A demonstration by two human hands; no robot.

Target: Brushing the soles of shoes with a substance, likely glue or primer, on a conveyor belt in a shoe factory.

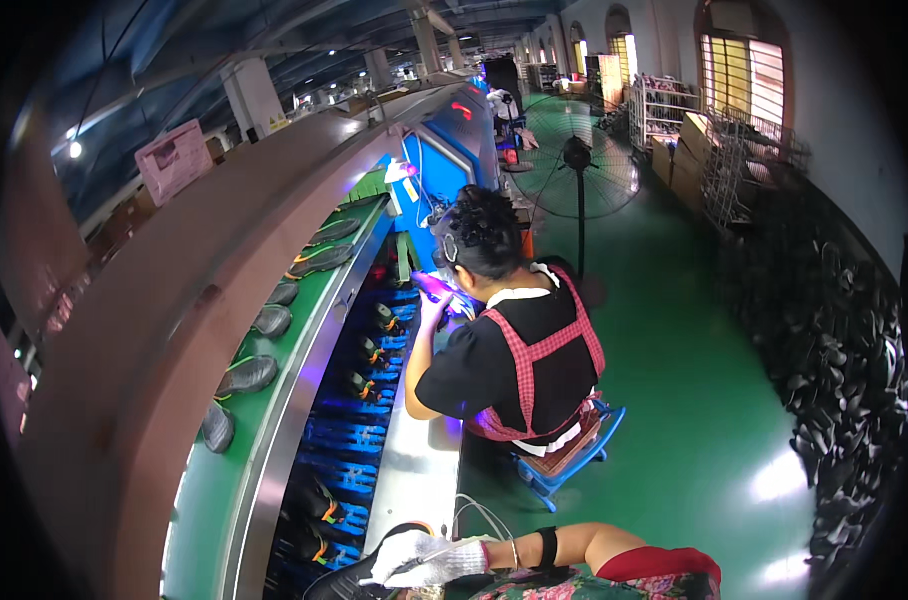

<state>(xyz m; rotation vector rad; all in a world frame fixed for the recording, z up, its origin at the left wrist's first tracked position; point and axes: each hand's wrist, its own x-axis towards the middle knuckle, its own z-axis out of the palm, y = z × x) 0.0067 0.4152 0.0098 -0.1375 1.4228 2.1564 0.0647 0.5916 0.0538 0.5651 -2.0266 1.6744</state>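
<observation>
A long green conveyor belt (314, 300) carries dark shoes beside a steel ledge. At the bottom edge, the wearer's white-gloved hand (414, 560) closes around a black shoe (349, 578); left or right is unclear. A slack grip could drop it among the blue racks (339, 440).

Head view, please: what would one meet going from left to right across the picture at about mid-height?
Brown curved housing → green conveyor belt carrying dark shoes → blue lower racks → seated co-worker in black top and red checked apron → green floor → dark heap of shoe parts.
</observation>
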